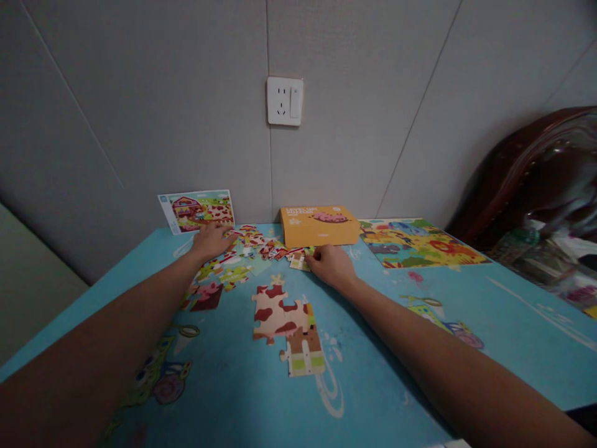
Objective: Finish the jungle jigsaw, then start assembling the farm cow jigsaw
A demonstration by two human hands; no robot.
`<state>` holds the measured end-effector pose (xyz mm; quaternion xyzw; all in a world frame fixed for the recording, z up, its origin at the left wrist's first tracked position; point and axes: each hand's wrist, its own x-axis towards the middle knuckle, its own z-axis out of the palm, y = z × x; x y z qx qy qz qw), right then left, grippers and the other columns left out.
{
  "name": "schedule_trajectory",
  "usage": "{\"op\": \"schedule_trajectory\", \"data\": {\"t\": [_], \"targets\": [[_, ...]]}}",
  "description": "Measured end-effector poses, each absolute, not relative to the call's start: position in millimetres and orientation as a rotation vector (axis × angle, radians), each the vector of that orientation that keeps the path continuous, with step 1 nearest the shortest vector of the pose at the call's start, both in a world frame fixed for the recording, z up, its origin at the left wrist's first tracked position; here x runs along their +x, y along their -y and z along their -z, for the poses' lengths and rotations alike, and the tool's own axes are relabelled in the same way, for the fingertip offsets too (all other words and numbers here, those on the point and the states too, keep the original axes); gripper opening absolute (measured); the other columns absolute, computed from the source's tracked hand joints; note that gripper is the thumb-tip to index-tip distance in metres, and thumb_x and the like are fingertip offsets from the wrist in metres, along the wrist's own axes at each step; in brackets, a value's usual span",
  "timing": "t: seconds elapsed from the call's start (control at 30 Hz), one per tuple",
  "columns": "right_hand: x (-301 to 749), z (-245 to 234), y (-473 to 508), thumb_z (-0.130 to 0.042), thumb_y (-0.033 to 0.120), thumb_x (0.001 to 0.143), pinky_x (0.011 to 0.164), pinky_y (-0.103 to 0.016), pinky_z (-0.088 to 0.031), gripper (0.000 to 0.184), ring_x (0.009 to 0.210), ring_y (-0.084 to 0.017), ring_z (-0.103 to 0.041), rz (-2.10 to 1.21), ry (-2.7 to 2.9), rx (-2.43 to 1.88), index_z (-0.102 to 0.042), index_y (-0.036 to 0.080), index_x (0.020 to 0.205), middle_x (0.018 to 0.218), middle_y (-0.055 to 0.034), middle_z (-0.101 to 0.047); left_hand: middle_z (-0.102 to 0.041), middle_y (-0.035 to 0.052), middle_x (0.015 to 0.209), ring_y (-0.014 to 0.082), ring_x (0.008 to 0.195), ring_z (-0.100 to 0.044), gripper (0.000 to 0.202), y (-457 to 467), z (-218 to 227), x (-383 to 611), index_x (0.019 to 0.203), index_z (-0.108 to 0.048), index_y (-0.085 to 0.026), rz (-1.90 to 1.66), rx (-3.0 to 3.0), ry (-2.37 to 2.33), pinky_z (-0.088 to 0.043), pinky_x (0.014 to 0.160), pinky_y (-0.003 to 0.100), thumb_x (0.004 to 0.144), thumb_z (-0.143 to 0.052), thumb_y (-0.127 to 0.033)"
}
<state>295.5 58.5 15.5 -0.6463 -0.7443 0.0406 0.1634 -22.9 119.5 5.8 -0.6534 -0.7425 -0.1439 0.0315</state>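
Both my arms reach forward over a blue printed table point(489, 323). My left hand point(212, 239) lies on the far pile of loose puzzle pieces point(252, 246), its fingers curled over a red and white piece. At the pile's right end my right hand point(331, 264) pinches a small pale piece point(298, 261). In the middle of the table sits a joined cluster of brown-and-white cow pieces point(284, 323). More joined pieces point(214, 283) lie under my left forearm.
An orange puzzle box point(319, 227) stands at the back by the wall. A reference picture card point(198, 210) leans against the wall at the left. A finished puzzle point(415, 242) lies at the right. A dark chair back point(536, 174) stands far right.
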Motion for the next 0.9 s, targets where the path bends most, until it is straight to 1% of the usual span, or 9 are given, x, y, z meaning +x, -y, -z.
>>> {"op": "schedule_trajectory", "data": {"t": [0.03, 0.07, 0.23, 0.37, 0.5, 0.6, 0.7, 0.9], "targets": [[295.8, -15.0, -59.0, -0.052, 0.038, 0.086, 0.065, -0.028, -0.044, 0.03, 0.083, -0.024, -0.068, -0.117, 2.127, -1.845, -0.075, 0.018, 0.084, 0.088, -0.0127, -0.075, -0.054, 0.0161, 0.134, 0.0412, 0.124, -0.048, 0.056, -120.7, -2.2, -24.1, 0.129, -0.062, -0.023, 0.421, -2.021, 2.28, -0.039, 0.1, 0.053, 0.087, -0.045, -0.055], [296.0, -14.5, -59.4, -0.052, 0.039, 0.086, 0.065, -0.028, -0.044, 0.03, 0.083, -0.023, -0.068, -0.117, 2.13, -1.845, -0.075, 0.019, 0.084, 0.088, -0.0123, -0.075, -0.052, 0.0156, 0.136, 0.042, 0.125, -0.046, 0.056, -121.2, 1.3, -25.4, 0.131, -0.061, -0.025, 0.408, -2.028, 2.269, -0.038, 0.101, 0.054, 0.087, -0.044, -0.056], [295.9, -13.6, -60.4, -0.052, 0.04, 0.086, 0.067, -0.029, -0.044, 0.032, 0.085, -0.025, -0.068, -0.124, 2.13, -1.854, -0.075, 0.018, 0.085, 0.091, -0.0139, -0.075, -0.051, 0.0146, 0.136, 0.0404, 0.125, -0.046, 0.054, -125.2, 9.8, -31.0, 0.133, -0.058, -0.03, 0.351, -2.026, 2.268, -0.039, 0.099, 0.054, 0.092, -0.035, -0.055], [297.2, -14.0, -59.8, -0.052, 0.041, 0.086, 0.067, -0.029, -0.044, 0.032, 0.084, -0.024, -0.068, -0.131, 2.14, -1.831, -0.075, 0.019, 0.084, 0.089, -0.0126, -0.075, -0.049, 0.016, 0.139, 0.0417, 0.126, -0.045, 0.055, -129.2, 10.0, -31.1, 0.136, -0.056, -0.028, 0.324, -1.993, 2.286, -0.038, 0.099, 0.056, 0.093, -0.033, -0.053], [298.6, -14.5, -59.3, -0.052, 0.04, 0.087, 0.066, -0.028, -0.043, 0.032, 0.084, -0.024, -0.068, -0.131, 2.147, -1.831, -0.075, 0.019, 0.086, 0.089, -0.0128, -0.075, -0.047, 0.0159, 0.141, 0.0416, 0.127, -0.044, 0.053, -129.1, 9.4, -28.1, 0.138, -0.054, -0.028, 0.314, -1.976, 2.303, -0.036, 0.1, 0.058, 0.095, -0.03, -0.047], [298.3, -15.5, -58.9, -0.051, 0.041, 0.087, 0.066, -0.028, -0.043, 0.033, 0.084, -0.024, -0.068, -0.136, 2.154, -1.836, -0.075, 0.018, 0.086, 0.089, -0.0134, -0.075, -0.048, 0.0173, 0.14, 0.0413, 0.127, -0.044, 0.052, -128.0, 8.0, -25.6, 0.134, -0.056, -0.023, 0.316, -1.971, 2.313, -0.038, 0.1, 0.057, 0.093, -0.033, -0.046], [297.9, -16.6, -58.3, -0.051, 0.041, 0.088, 0.066, -0.029, -0.043, 0.035, 0.084, -0.024, -0.068, -0.139, 2.161, -1.833, -0.076, 0.018, 0.087, 0.089, -0.0137, -0.075, -0.049, 0.0188, 0.139, 0.0413, 0.125, -0.045, 0.052, -127.5, 6.4, -24.3, 0.128, -0.057, -0.018, 0.333, -1.96, 2.328, -0.039, 0.099, 0.057, 0.089, -0.039, -0.047], [298.4, -16.6, -57.3, -0.05, 0.042, 0.088, 0.065, -0.028, -0.042, 0.035, 0.083, -0.024, -0.068, -0.133, 2.171, -1.831, -0.076, 0.018, 0.087, 0.089, -0.013, -0.075, -0.056, 0.0208, 0.126, 0.0395, 0.12, -0.05, 0.047, -128.7, 5.7, -27.1, 0.109, -0.059, -0.014, 0.445, -1.927, 2.374, -0.041, 0.097, 0.05, 0.081, -0.052, -0.051]]}}
